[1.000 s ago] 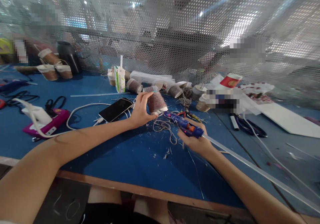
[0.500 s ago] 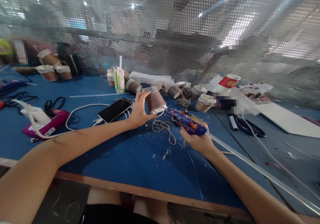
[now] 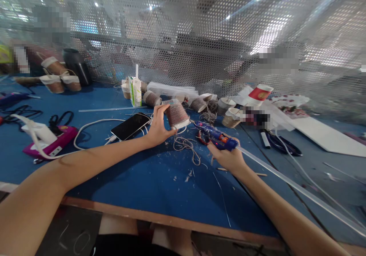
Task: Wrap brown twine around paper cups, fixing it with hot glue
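Brown and twine-wound, a cup [image 3: 177,115] leans wide end down in the left hand [image 3: 158,125], clamped on its left side. The right hand [image 3: 228,156] closes round a blue glue gun [image 3: 213,134] pointing left and forward at the cup's lower right edge, contact unclear. Loose cord [image 3: 185,147] lies below on the scrap-strewn blue table [image 3: 128,183]; a perforated screen [image 3: 171,27] stands behind.

View from the wearer's head, facing forward and down: left hand [image 3: 156,130] and right hand [image 3: 230,160] near, table [image 3: 160,187] below, screen [image 3: 171,31] beyond.
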`<state>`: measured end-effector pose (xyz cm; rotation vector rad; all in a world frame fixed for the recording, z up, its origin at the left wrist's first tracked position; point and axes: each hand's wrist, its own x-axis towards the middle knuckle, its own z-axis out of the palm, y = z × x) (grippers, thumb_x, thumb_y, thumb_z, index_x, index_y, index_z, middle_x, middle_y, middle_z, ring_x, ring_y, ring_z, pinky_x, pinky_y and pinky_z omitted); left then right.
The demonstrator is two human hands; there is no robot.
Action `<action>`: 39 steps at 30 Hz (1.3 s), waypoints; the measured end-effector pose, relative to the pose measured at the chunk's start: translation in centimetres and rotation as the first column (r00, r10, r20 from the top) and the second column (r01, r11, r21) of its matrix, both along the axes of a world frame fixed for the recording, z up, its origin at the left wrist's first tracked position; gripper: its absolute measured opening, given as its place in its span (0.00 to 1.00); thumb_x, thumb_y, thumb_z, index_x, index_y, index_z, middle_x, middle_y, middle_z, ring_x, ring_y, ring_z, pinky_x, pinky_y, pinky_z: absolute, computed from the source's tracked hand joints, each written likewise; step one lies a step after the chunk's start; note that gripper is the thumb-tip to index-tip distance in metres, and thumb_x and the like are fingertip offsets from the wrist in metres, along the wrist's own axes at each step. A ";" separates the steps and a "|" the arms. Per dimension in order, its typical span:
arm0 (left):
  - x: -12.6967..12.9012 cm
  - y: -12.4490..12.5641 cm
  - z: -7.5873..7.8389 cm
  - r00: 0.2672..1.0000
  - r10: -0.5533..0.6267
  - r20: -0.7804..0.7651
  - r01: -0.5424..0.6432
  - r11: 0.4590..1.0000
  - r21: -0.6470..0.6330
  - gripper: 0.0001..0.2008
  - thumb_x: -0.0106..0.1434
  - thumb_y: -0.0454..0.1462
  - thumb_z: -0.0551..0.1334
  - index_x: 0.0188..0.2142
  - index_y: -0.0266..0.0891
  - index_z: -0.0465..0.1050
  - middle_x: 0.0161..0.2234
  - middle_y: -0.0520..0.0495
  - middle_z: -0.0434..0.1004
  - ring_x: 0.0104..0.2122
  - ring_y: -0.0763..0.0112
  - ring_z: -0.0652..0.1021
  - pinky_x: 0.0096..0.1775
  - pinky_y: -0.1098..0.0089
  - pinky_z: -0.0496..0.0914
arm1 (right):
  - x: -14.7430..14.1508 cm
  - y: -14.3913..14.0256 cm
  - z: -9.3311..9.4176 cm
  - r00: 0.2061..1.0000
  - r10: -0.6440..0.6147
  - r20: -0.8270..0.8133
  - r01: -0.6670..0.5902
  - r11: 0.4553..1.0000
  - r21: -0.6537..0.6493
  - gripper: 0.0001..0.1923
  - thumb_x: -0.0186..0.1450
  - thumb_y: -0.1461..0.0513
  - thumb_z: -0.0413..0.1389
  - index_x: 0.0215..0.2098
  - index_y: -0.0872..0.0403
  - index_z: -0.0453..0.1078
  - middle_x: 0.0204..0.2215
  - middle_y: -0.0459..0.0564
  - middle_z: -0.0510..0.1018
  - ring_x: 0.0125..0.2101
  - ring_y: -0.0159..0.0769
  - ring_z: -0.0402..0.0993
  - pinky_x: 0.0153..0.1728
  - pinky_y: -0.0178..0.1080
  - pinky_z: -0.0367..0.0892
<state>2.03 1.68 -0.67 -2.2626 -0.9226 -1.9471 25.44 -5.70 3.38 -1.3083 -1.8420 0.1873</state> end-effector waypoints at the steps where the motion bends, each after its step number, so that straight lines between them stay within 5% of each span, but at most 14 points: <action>1: 0.0 0.0 0.0 1.000 -0.004 0.005 0.004 1.000 0.003 0.40 0.52 0.43 0.72 0.59 0.43 0.53 0.52 0.40 0.60 0.53 0.54 0.70 0.54 0.51 0.72 | 0.0 0.0 0.1 1.000 0.002 0.003 -0.002 1.000 0.000 0.04 0.52 0.62 0.56 0.23 0.49 0.64 0.18 0.44 0.72 0.23 0.38 0.70 0.27 0.39 0.67; 6: -0.1 0.0 0.0 0.999 -0.031 0.012 0.031 1.000 0.004 0.42 0.54 0.49 0.71 0.61 0.44 0.51 0.52 0.40 0.60 0.54 0.53 0.69 0.56 0.50 0.71 | 1.1 0.4 1.2 0.981 0.004 0.194 -0.001 1.000 -0.015 0.05 0.54 0.61 0.55 0.23 0.49 0.62 0.18 0.45 0.70 0.23 0.39 0.69 0.25 0.38 0.62; 11: -0.2 0.0 0.0 0.994 -0.104 0.024 0.104 0.994 -0.013 0.41 0.57 0.53 0.67 0.62 0.45 0.49 0.53 0.39 0.58 0.55 0.51 0.67 0.56 0.49 0.69 | 3.1 1.7 3.0 0.864 0.023 0.503 0.060 0.987 -0.148 0.15 0.48 0.57 0.64 0.25 0.50 0.60 0.24 0.45 0.69 0.22 0.35 0.65 0.23 0.37 0.57; 14: -0.3 0.2 -0.2 0.991 -0.125 0.041 0.126 0.992 -0.019 0.41 0.57 0.52 0.67 0.63 0.45 0.48 0.54 0.39 0.57 0.56 0.52 0.66 0.56 0.49 0.70 | 4.5 2.2 4.1 0.882 0.050 0.468 0.094 0.956 -0.279 0.23 0.41 0.58 0.70 0.29 0.51 0.65 0.27 0.47 0.71 0.23 0.36 0.68 0.24 0.40 0.61; 17: -0.4 0.4 -0.3 0.990 -0.132 0.044 0.133 0.991 -0.013 0.41 0.58 0.49 0.67 0.63 0.45 0.47 0.55 0.38 0.56 0.57 0.51 0.65 0.58 0.47 0.68 | 6.9 2.1 5.3 0.933 0.024 0.359 0.082 0.957 -0.277 0.28 0.35 0.58 0.74 0.32 0.53 0.69 0.33 0.54 0.74 0.27 0.41 0.73 0.28 0.44 0.69; 21: -0.5 0.4 -0.1 0.991 -0.125 0.037 0.126 0.991 -0.038 0.44 0.56 0.45 0.70 0.63 0.46 0.45 0.55 0.38 0.57 0.57 0.51 0.66 0.58 0.46 0.68 | 8.8 1.6 6.5 0.934 0.053 0.353 0.032 0.973 -0.231 0.21 0.42 0.54 0.73 0.27 0.48 0.68 0.22 0.53 0.75 0.21 0.42 0.71 0.20 0.45 0.66; 25: -0.4 0.2 0.1 0.991 -0.125 0.046 0.126 0.992 -0.031 0.41 0.58 0.48 0.67 0.63 0.47 0.45 0.55 0.39 0.56 0.57 0.51 0.66 0.58 0.47 0.68 | 4.0 0.3 6.3 0.930 -0.026 0.367 -0.037 0.986 0.165 0.11 0.61 0.55 0.59 0.28 0.47 0.62 0.28 0.54 0.76 0.31 0.47 0.71 0.34 0.51 0.66; 29: -0.2 0.3 0.0 0.991 -0.122 0.062 0.124 0.992 -0.029 0.39 0.60 0.51 0.63 0.63 0.48 0.45 0.55 0.39 0.56 0.57 0.52 0.66 0.58 0.47 0.67 | -2.6 -0.7 4.0 0.916 0.320 0.243 -0.307 0.947 -0.090 0.18 0.62 0.54 0.58 0.25 0.48 0.52 0.40 0.56 0.77 0.43 0.46 0.72 0.40 0.48 0.68; 33: -0.3 0.3 -0.1 0.991 -0.119 0.059 0.122 0.992 -0.041 0.41 0.58 0.53 0.65 0.63 0.48 0.45 0.54 0.40 0.56 0.56 0.51 0.66 0.57 0.47 0.67 | -5.2 -1.0 1.8 0.905 0.424 0.027 -0.406 0.882 -0.241 0.19 0.58 0.54 0.62 0.27 0.49 0.53 0.47 0.57 0.77 0.50 0.47 0.72 0.42 0.46 0.69; 35: -0.3 0.3 0.0 0.991 -0.122 0.054 0.124 0.991 -0.041 0.41 0.57 0.52 0.66 0.63 0.47 0.46 0.54 0.40 0.57 0.55 0.51 0.66 0.57 0.47 0.67 | -5.5 -1.1 1.2 0.873 0.466 -0.142 -0.487 0.841 -0.233 0.19 0.60 0.54 0.60 0.26 0.48 0.52 0.39 0.54 0.80 0.48 0.45 0.74 0.43 0.46 0.69; 39: -0.1 0.6 -0.2 0.989 -0.118 0.091 0.122 0.992 -0.041 0.40 0.58 0.50 0.67 0.62 0.47 0.48 0.54 0.40 0.57 0.55 0.51 0.66 0.57 0.46 0.67 | -5.1 -1.2 1.0 0.801 0.406 -0.440 -0.546 0.798 -0.257 0.23 0.61 0.53 0.62 0.23 0.49 0.50 0.19 0.41 0.72 0.25 0.35 0.76 0.29 0.39 0.69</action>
